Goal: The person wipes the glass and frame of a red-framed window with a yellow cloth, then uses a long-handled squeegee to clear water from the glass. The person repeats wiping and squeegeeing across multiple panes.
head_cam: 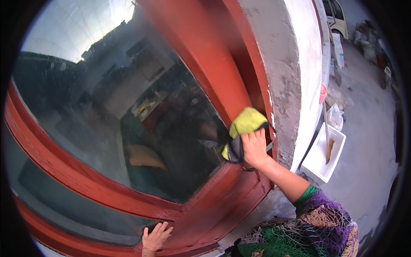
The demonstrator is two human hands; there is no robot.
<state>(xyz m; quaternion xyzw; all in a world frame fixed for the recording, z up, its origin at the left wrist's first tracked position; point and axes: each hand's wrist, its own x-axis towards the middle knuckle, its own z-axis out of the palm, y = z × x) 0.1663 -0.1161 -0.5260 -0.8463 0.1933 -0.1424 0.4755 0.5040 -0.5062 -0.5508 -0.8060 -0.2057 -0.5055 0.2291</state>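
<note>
My right hand [256,148] grips a yellow-green and dark grey cloth [246,122]. The cloth lies against the red-painted frame [212,61], near the lower right corner of a large glass pane [106,106]. Part of the cloth is bunched under my fingers, and its hidden side cannot be seen. Lower down, my left hand [157,236] rests with fingers spread on the red frame, beside the corner of a lower pane [83,205]. Nothing shows in that hand. The glass carries reflections, and several things behind it look dim.
Right of the frame runs a rough plastered wall edge [282,74]. On the concrete floor [366,141] stands a white foam box [316,157] with a wooden-handled tool in it. A clear plastic bag [335,117], a pink bucket [323,93] and a parked vehicle [337,16] are farther back.
</note>
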